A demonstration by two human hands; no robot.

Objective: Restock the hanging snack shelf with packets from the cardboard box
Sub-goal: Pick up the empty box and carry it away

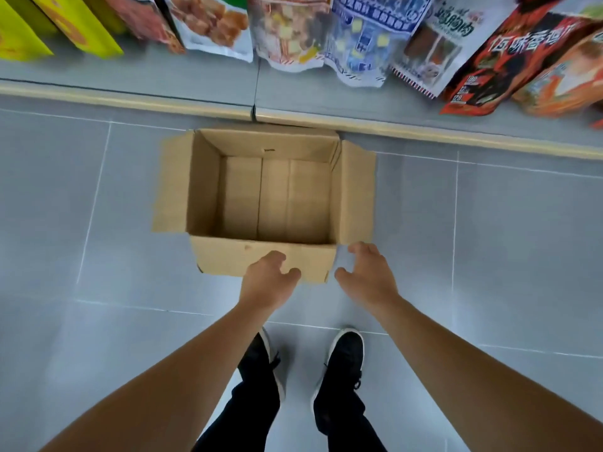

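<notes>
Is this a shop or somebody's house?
Most likely a shop. Many colourful snack packets hang in a row, an empty cardboard box sits on the grey tiled floor below them, as if for restocking.

Open cardboard box (274,197) on grey tiled floor (489,239), interior bare.
Left hand (267,282) over near flap, right hand (367,275) beside near right corner, fingers loosely curled, holding nothing. Snack packets (287,31) hang above; black shoes (346,357) below.
</notes>
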